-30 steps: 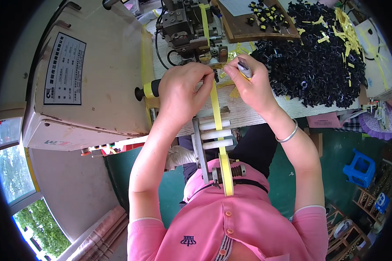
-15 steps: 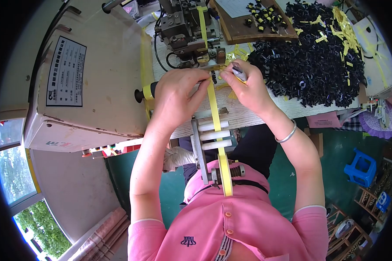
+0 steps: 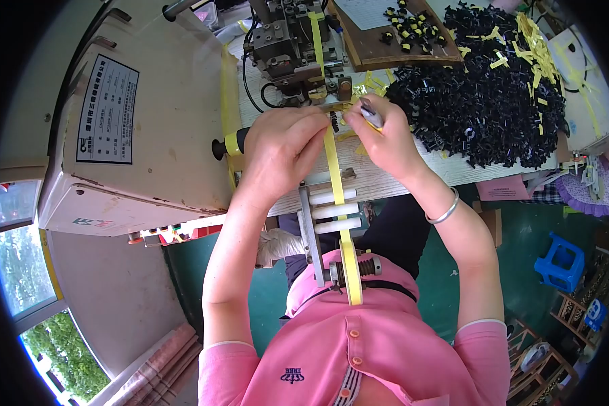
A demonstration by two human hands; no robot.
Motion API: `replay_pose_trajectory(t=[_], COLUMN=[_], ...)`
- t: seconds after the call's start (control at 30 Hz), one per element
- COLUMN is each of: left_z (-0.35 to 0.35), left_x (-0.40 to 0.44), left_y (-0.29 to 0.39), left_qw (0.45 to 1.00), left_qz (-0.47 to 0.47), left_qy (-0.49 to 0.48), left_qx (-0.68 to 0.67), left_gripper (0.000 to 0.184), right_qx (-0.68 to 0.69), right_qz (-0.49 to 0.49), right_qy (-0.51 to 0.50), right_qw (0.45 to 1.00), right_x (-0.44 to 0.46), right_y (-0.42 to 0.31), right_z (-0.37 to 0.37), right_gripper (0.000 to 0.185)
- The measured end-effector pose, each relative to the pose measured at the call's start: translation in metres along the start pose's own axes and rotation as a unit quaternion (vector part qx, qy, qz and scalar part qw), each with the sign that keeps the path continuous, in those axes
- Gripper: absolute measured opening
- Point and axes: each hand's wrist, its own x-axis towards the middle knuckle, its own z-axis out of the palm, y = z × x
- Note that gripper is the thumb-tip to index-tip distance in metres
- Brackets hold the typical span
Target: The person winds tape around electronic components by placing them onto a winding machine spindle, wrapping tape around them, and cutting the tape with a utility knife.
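Note:
My left hand (image 3: pixel 285 145) is closed, thumb and fingers pressed together beside the yellow tape (image 3: pixel 333 159); whatever lies in the pinch is hidden. A slim tool with a grey wrapped handle (image 3: pixel 371 115) is gripped in my right hand (image 3: pixel 388 139), its kind unclear and its tip hidden by the fingers. Small black parts (image 3: pixel 335 122) show in the gap between both hands, just in front of the metal press machine (image 3: pixel 281 51). The tape runs from a roll (image 3: pixel 350 271) at my waist over white rollers (image 3: pixel 336 210) towards the machine.
A large heap of black parts (image 3: pixel 477 101) with yellow scraps (image 3: pixel 538 51) covers the right of the table. Behind stands a wooden tray (image 3: pixel 365 51) with yellow-wrapped black pieces (image 3: pixel 409 27). A big beige machine housing (image 3: pixel 162 135) bounds the left. A blue stool (image 3: pixel 560 262) is at right.
My left hand's fingers have curled slightly further in, hiding more of the pinch. My right hand stays almost in place with its tool. The view has shifted a little.

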Motion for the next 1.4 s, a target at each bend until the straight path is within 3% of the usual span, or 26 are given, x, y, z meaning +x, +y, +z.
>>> replay_pose_trajectory(t=[0.33, 0.4, 0.5, 0.6, 0.7, 0.73, 0.87, 1.23, 1.4], left_z=[0.009, 0.012, 0.012, 0.01, 0.013, 0.014, 0.014, 0.014, 0.019], left_x=[0.01, 0.013, 0.013, 0.008, 0.005, 0.004, 0.003, 0.002, 0.002], left_y=[0.008, 0.006, 0.009, 0.01, 0.008, 0.007, 0.009, 0.013, 0.009], left_qw=[0.994, 0.997, 0.999, 0.999, 0.999, 0.999, 0.997, 0.995, 0.994], left_qz=[-0.086, -0.059, -0.035, -0.019, -0.03, -0.038, -0.066, -0.083, -0.065], left_qy=[0.039, 0.032, 0.03, 0.038, 0.037, 0.036, 0.042, 0.04, 0.077], left_qx=[-0.046, -0.025, 0.005, 0.031, 0.01, -0.005, -0.013, -0.022, -0.031], left_gripper=[0.015, 0.015, 0.017, 0.019, 0.021, 0.022, 0.02, 0.015, 0.021], right_qx=[0.006, 0.003, -0.125, -0.028, 0.177, 0.189, 0.205, 0.181, 0.196], right_qz=[-0.004, 0.016, -0.044, 0.136, 0.28, 0.268, 0.258, 0.289, 0.304], right_qy=[-0.007, -0.026, 0.038, -0.109, -0.158, -0.154, -0.14, -0.151, -0.159], right_qw=[1.0, 1.0, 0.99, 0.984, 0.93, 0.932, 0.934, 0.928, 0.919], right_x=[0.002, 0.004, -0.003, -0.019, -0.034, -0.039, -0.038, -0.033, -0.027], right_y=[-0.024, -0.028, -0.028, -0.025, -0.042, -0.04, -0.036, -0.042, -0.05], right_z=[0.002, -0.007, -0.017, -0.035, -0.024, -0.016, -0.007, -0.004, -0.001], right_gripper=[0.017, 0.018, 0.02, 0.019, 0.028, 0.036, 0.039, 0.036, 0.035])
